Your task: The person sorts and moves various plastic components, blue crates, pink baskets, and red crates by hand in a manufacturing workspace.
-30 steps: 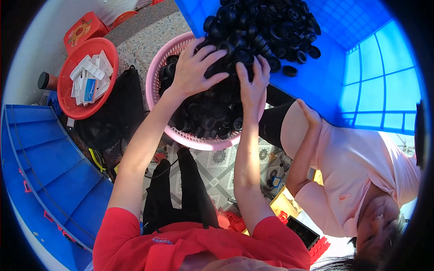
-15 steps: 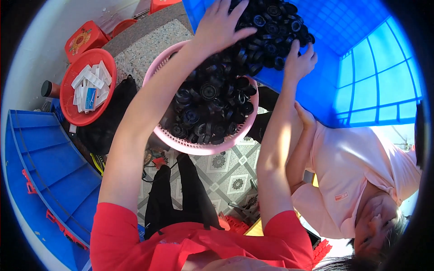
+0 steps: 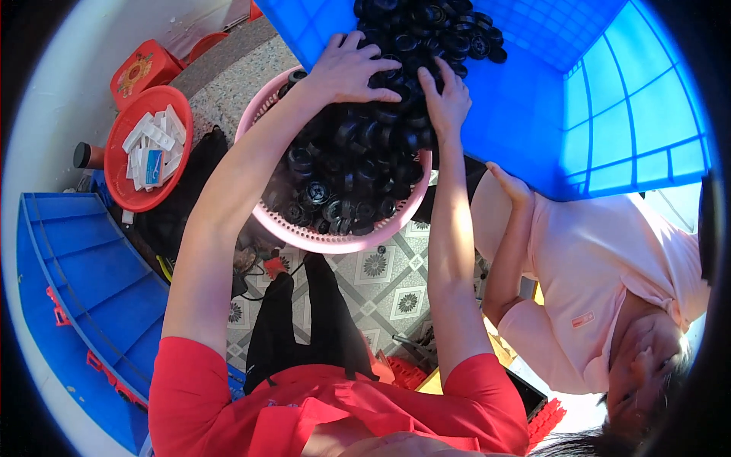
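A pink round basket (image 3: 335, 242) is heaped with small black round parts (image 3: 350, 167). A big blue crate (image 3: 533, 114), tipped toward the basket, spills more of the same black parts (image 3: 438, 27). My left hand (image 3: 346, 70) lies spread on the parts at the crate's lip, fingers apart. My right hand (image 3: 445, 95) rests on the parts beside it, fingers curled over them. Both hands sit where the crate's pile meets the basket's heap.
A person in a pink shirt (image 3: 601, 266) crouches at the right, one hand (image 3: 506, 183) under the crate. A red round tray (image 3: 145, 152) with white pieces and a red stool (image 3: 145, 72) stand at the left. Another blue crate (image 3: 84, 289) lies lower left on the patterned tile floor (image 3: 381, 282).
Both my hands reached from the basket up to the crate's pile, then drew back to the crate's lip over the basket. The basket's heap looks fuller.
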Demonstrator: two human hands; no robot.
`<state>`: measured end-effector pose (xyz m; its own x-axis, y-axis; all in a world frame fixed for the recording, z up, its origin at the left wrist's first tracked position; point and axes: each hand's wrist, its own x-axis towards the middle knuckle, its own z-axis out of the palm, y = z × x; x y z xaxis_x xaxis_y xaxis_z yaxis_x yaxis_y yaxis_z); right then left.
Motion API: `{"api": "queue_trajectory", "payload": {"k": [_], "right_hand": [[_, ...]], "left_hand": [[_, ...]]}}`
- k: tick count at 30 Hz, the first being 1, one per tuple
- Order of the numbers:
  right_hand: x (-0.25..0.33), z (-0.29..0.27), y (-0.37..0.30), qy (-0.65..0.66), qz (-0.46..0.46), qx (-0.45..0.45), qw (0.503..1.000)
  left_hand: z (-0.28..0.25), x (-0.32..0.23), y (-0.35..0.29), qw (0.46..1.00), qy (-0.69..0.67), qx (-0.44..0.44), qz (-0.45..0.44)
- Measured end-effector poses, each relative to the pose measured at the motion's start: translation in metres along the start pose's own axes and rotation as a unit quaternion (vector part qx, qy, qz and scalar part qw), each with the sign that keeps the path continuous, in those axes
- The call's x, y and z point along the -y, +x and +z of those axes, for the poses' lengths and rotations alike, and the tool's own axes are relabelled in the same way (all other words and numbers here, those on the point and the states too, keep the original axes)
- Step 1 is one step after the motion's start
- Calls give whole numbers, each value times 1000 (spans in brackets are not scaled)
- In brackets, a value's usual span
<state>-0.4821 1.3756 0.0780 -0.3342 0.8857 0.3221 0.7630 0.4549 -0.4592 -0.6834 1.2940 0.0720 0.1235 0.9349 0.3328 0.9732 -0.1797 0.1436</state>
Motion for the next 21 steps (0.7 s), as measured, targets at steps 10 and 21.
{"api": "queue_trajectory", "payload": {"k": [10,21], "right_hand": [[45,-3,-85,25,-58,-82,995],[102,-4,-197,147,-41,-14,988]], "left_hand": [[-36,-33,-80,994,-57,-93,12],[-57,-62,-199,989,-101,-24,-105]]}}
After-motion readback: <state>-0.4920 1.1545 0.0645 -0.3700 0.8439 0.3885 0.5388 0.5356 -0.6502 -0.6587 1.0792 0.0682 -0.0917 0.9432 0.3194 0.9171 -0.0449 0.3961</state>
